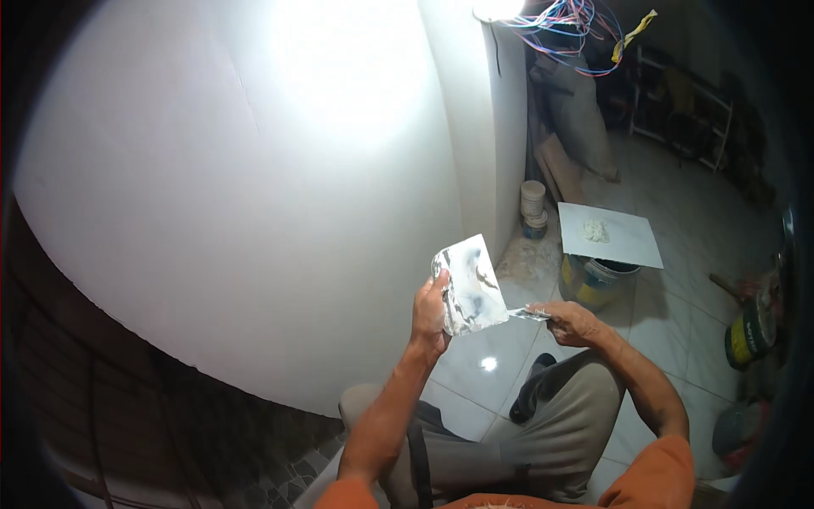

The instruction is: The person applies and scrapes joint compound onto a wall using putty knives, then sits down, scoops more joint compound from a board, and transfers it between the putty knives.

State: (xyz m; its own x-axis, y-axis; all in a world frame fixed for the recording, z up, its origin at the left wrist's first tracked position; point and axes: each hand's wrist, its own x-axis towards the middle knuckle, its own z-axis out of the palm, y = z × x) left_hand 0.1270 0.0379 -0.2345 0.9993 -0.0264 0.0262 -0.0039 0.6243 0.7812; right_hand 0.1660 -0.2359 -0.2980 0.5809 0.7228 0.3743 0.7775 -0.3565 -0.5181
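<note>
My left hand grips a flat rectangular plate by its left edge, the thumb lying on its face. White paste with grey streaks is smeared over the plate. My right hand is closed around a small putty knife, whose blade reaches toward the plate's lower right corner. From this view I cannot tell whether blade and plate touch. A white board bearing a heap of white putty lies across a dark bucket beyond my right hand.
A smooth white wall curves along my left, brightly lit. Loose wires hang at the top right. Two stacked tubs stand by the wall corner. Another bucket sits at the far right on the tiled floor.
</note>
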